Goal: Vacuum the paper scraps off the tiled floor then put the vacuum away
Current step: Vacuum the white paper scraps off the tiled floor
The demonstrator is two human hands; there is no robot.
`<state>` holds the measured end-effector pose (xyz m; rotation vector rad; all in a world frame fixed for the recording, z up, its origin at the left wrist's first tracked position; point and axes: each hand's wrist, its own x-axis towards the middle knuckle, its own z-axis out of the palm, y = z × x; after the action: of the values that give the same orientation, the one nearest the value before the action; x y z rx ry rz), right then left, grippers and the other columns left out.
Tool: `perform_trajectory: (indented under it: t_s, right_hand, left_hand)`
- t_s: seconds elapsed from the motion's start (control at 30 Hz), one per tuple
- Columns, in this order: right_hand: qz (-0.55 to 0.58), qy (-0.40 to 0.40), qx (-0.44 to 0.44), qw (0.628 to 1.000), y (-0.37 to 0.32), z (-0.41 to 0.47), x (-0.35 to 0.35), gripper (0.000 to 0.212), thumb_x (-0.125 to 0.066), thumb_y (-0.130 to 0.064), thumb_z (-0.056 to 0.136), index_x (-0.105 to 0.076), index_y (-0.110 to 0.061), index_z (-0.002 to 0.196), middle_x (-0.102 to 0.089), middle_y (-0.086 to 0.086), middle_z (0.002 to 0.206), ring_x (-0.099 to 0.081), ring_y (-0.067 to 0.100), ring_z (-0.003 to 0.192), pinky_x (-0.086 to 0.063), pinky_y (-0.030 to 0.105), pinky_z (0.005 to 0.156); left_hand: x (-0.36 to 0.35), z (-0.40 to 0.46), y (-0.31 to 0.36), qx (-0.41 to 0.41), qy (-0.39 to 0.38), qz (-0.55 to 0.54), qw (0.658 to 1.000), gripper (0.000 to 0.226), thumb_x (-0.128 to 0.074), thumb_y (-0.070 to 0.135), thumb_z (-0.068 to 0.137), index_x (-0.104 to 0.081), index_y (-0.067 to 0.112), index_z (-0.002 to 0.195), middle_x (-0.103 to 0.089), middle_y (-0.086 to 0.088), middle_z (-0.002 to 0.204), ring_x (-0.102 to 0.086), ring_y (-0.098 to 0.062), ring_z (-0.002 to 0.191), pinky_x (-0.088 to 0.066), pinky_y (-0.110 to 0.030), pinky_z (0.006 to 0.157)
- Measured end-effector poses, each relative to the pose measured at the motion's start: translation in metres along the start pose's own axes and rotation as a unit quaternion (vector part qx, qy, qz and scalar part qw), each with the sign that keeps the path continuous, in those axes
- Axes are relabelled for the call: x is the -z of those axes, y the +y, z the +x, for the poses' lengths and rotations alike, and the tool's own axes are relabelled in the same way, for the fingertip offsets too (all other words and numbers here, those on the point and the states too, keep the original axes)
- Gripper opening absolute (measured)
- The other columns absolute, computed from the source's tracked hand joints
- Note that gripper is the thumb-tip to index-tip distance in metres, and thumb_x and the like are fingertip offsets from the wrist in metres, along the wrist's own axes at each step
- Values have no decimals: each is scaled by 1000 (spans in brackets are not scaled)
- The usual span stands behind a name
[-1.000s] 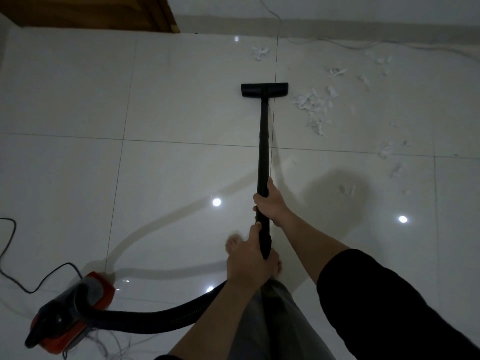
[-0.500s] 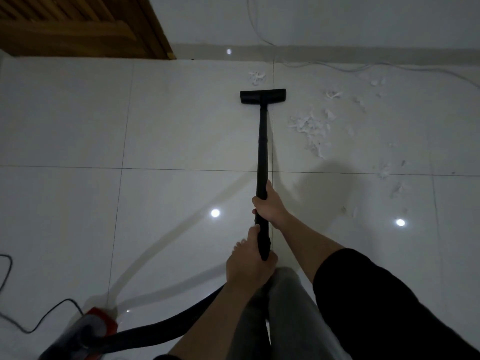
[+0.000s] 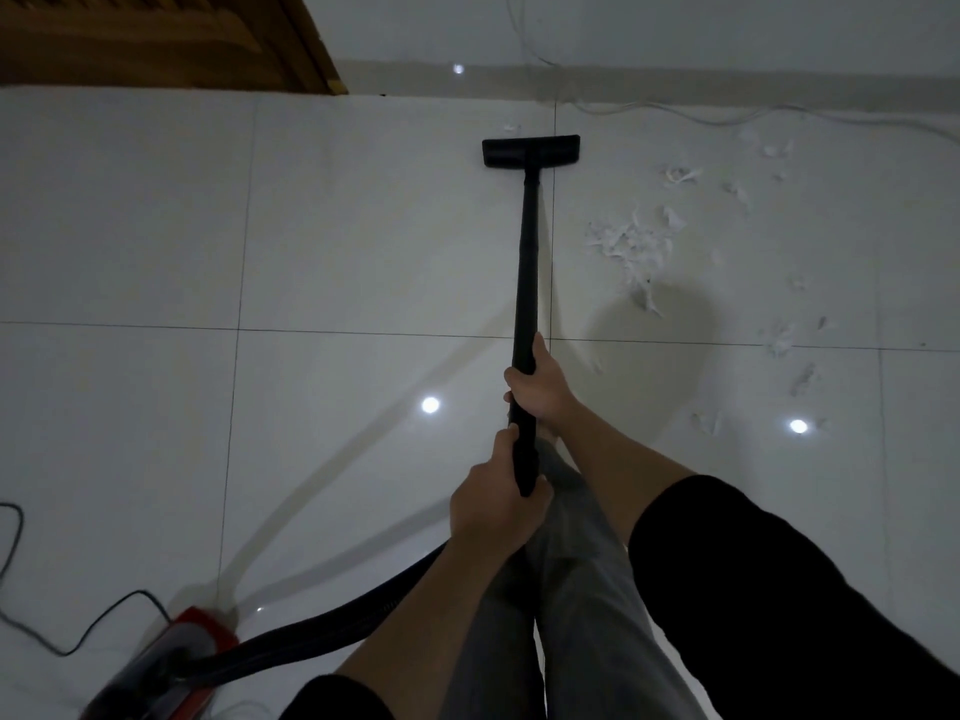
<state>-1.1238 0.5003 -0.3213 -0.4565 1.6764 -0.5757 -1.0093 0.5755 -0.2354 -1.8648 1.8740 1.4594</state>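
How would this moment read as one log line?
both hands: left, right grip wand | nozzle near wall | scraps remain right

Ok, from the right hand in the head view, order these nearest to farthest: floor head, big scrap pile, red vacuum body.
From the right hand:
1. Big scrap pile, ahead and right.
2. Floor head, straight ahead near the wall.
3. Red vacuum body, behind, far left.

Black vacuum wand [image 3: 525, 283] points toward twelve o'clock, its floor head [image 3: 530, 152] flat on tile; white paper scraps [image 3: 631, 246] lie scattered at two o'clock.
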Motion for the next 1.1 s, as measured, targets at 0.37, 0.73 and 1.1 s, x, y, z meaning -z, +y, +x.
perform_trajectory:
  t_s: [0.37, 0.73, 1.1]
  right_hand:
    - [6, -17, -9, 1000, -24, 20, 6, 81, -51, -6, 95, -6, -26, 160, -51, 1, 84, -60, 15, 67, -50, 23, 58]
    - [8, -32, -15, 999, -36, 36, 12, 84, -51, -7, 97, 2, -27, 160, -52, -1, 90, -60, 13, 68, -51, 22, 59]
    - [-1, -37, -12, 999, -57, 55, 14, 84, -51, -7, 98, 3, -28, 159, -53, 1, 99, -61, 13, 70, -53, 22, 61]
  left_hand:
    - [12, 25, 12, -2, 19, 17, 1000, 51, -56, 37, 88, -36, 22, 132, -62, 6, 89, -64, -15, 74, -52, -26, 62]
    - [13, 44, 21, 10, 19, 0, 1000, 52, -56, 38, 90, -34, 23, 134, -64, 3, 97, -66, -17, 79, -52, -24, 66]
    - [26, 65, 22, -11, 39, -34, 999, 48, -50, 43, 94, -38, 20, 135, -62, 7, 84, -62, -10, 63, -40, -12, 52]
